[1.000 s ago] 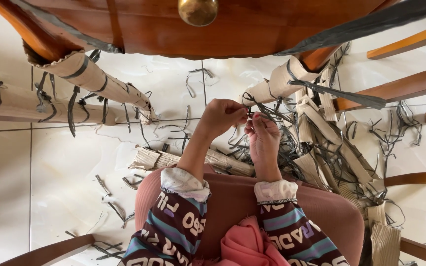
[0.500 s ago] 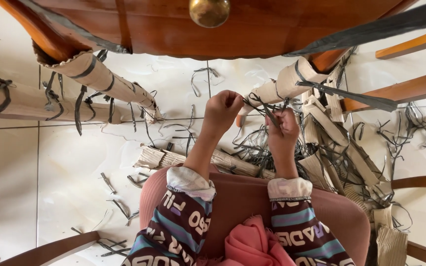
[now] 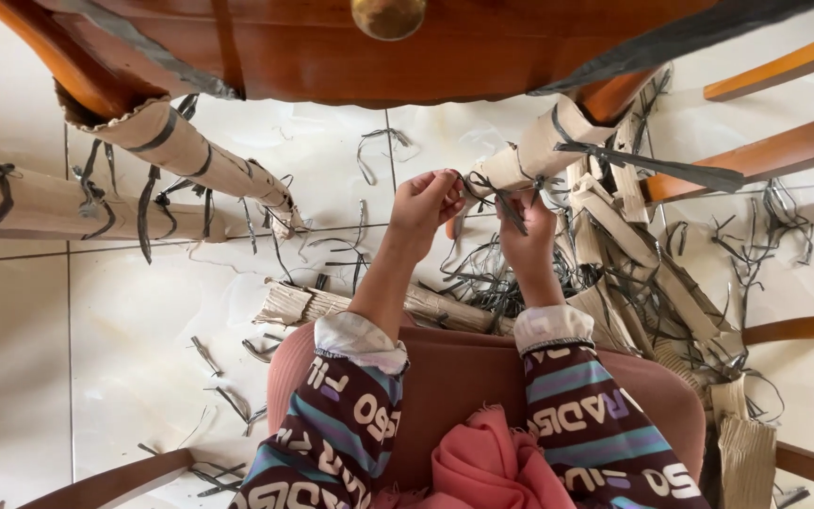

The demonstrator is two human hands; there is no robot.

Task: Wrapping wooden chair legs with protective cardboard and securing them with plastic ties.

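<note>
The left hand [image 3: 423, 200] and the right hand [image 3: 528, 222] are held up close together, above the tiled floor [image 3: 124, 320]. The left hand's fingers are pinched together on a thin dark strap [image 3: 476, 185]. The strap runs across to a table leg wrapped in brown cardboard [image 3: 531, 153], and the strap goes around that cardboard. The right hand is closed on the bottom end of the wrapped leg, with its fingers curled around the cardboard and the strap there. The leg hangs down from the brown wooden table [image 3: 369, 47], near its right corner. A round gold knob [image 3: 388, 16] sits on the table's near edge. Another wrapped leg [image 3: 181, 151] is at the table's left corner, with dark straps tied around it too. On the floor to the right of the hands lies a pile of torn cardboard and cut straps [image 3: 633, 273]. A flat roll of cardboard [image 3: 303, 303] lies on the floor under the left arm. Small strap bits [image 3: 228, 401] are scattered on the floor at the left.
</note>
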